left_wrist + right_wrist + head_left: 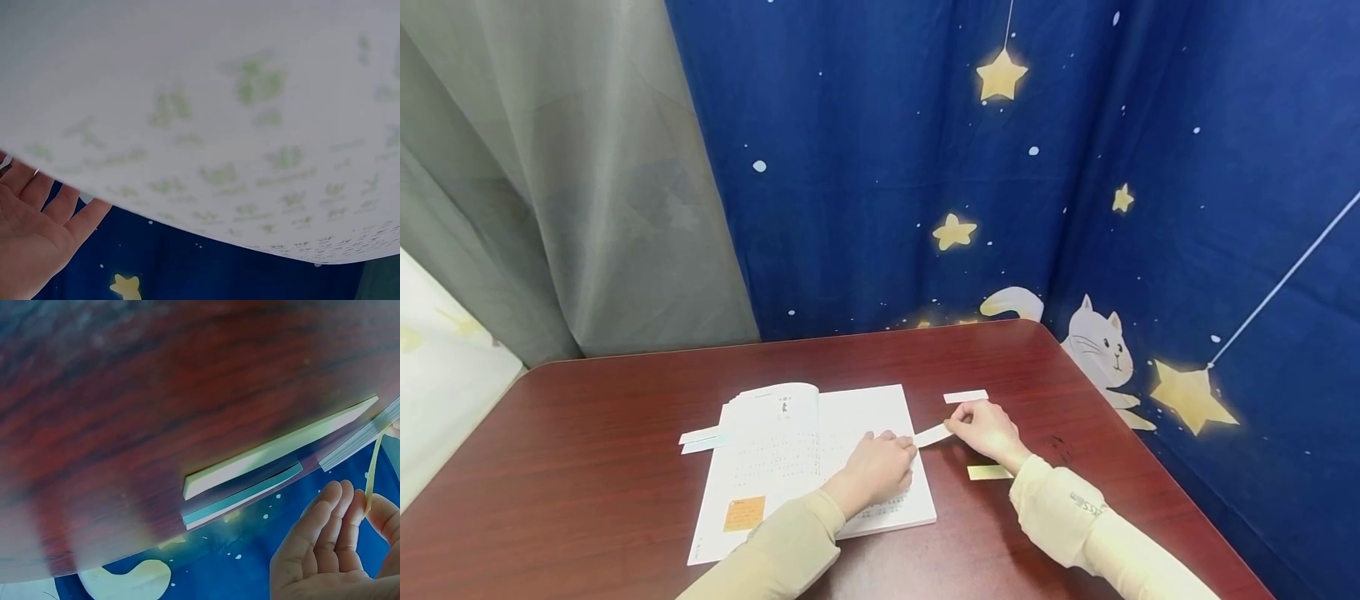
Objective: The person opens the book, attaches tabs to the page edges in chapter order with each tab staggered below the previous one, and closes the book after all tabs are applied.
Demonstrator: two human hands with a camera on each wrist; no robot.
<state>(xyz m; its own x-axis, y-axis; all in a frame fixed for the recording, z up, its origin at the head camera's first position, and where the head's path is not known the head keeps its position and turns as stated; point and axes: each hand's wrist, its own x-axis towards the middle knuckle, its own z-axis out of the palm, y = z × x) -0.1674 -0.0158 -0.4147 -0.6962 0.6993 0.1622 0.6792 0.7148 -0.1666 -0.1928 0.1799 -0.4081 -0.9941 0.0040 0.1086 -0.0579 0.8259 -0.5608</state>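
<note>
An open book [861,408] lies on the table, printed pages facing up. My left hand [878,468] rests on the right page near its outer edge, fingertips at the end of a narrow pale sticky tab [933,435]. The tab's other end is pinched between the thumb and forefinger of my right hand [991,432], just right of the book. From the right wrist view, the tab [373,469] looks pale yellow and stretches from the page edge to the pinch. In the left wrist view, the left hand [47,219] has fingers extended against the page.
A yellow-green tab pad [988,472] lies below my right hand, and a pale blue-sided tab pad [966,397] above it. Two pale tabs [700,437] stick out from the book's left edge. An orange sticky note [744,513] is on the left page. Curtains [880,167] hang behind the table.
</note>
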